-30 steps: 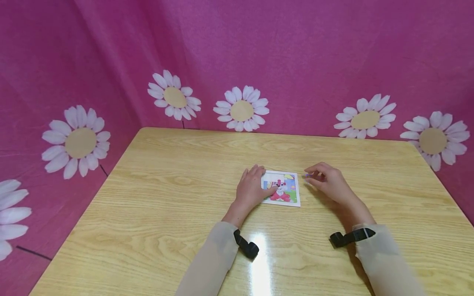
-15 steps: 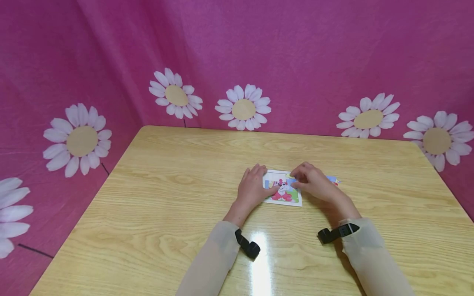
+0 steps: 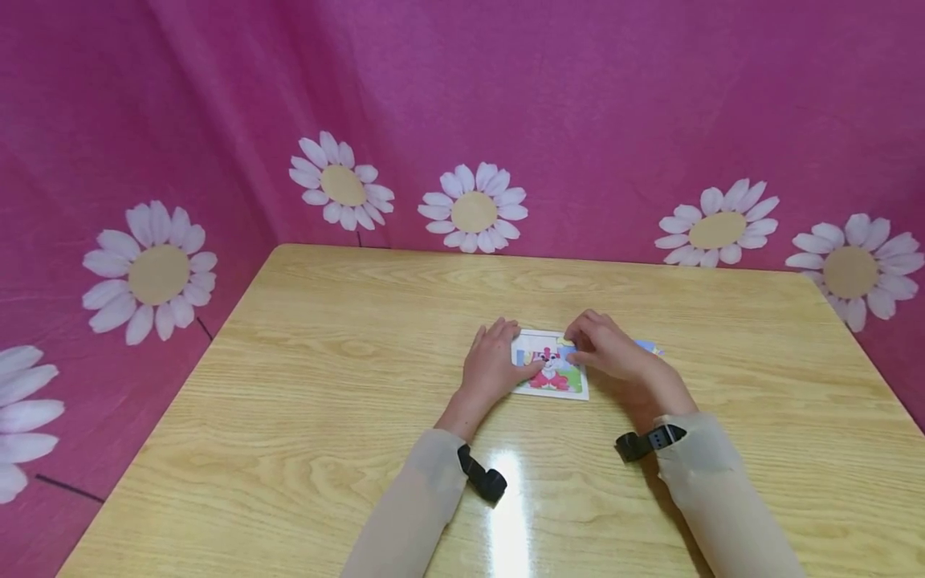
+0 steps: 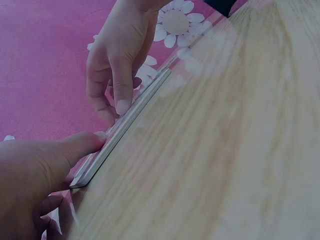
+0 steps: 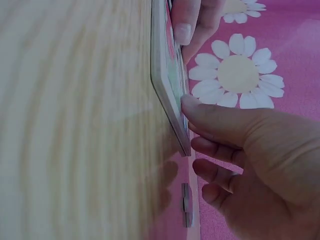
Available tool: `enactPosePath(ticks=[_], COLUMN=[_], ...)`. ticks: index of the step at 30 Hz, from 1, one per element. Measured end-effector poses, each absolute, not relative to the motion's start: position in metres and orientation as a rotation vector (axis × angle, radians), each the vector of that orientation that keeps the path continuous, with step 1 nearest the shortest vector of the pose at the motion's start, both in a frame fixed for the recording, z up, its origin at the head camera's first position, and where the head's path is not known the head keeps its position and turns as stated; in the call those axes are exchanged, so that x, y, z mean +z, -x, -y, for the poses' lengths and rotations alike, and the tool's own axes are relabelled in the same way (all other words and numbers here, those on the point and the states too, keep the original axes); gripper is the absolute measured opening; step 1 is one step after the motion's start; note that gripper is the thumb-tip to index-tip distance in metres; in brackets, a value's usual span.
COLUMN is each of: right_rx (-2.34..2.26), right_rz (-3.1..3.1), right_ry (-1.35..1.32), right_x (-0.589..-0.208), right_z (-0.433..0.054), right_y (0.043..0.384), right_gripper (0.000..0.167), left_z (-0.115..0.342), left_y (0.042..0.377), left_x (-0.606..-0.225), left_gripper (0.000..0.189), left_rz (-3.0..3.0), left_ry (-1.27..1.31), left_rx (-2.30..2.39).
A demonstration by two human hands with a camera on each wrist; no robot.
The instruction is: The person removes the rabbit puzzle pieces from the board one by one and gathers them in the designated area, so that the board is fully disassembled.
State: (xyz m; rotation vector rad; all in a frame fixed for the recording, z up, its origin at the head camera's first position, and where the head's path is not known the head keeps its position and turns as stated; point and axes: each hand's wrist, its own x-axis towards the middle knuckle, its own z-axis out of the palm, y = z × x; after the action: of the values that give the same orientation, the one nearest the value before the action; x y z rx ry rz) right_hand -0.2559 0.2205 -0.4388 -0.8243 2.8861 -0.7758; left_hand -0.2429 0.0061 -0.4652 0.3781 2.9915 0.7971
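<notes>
The puzzle (image 3: 551, 374), a small square board with a cartoon picture, lies flat on the table (image 3: 325, 417) a little toward the far edge from the middle and slightly toward the right edge. The left hand (image 3: 490, 371) rests on its left side, fingers fairly straight, thumb lying across the picture; from the left wrist view the thumb (image 4: 75, 147) presses at the board's edge (image 4: 120, 135). The right hand (image 3: 605, 347) sits at the far right corner of the puzzle, its grip bent down onto the board, thumb tip (image 5: 192, 107) touching the rim (image 5: 167, 75); whether it pinches a piece there cannot be told. A loose piece (image 3: 648, 348) lies on the table just beyond that hand, toward the right edge, and shows too in the right wrist view (image 5: 186, 204).
</notes>
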Motion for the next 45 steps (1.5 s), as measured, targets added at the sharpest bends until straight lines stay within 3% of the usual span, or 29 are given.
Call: enactPosePath(ticks=[20, 45], right_rx=[-0.774, -1.057], right_rz=[-2.946, -3.0], right_ry=[0.845, 0.918], right_x=[-0.441, -0.444], right_z=[-0.22, -0.225], right_y=[0.252, 0.249], right_gripper=[0.029, 0.023], left_z=[-0.007, -0.007], left_y=[0.241, 0.241], left_x=[-0.463, -0.462], left_gripper=[0.073, 0.072], left_rz=[-2.971, -2.978], left_ry=[-0.372, -0.366], left_rx=[0.815, 0.802])
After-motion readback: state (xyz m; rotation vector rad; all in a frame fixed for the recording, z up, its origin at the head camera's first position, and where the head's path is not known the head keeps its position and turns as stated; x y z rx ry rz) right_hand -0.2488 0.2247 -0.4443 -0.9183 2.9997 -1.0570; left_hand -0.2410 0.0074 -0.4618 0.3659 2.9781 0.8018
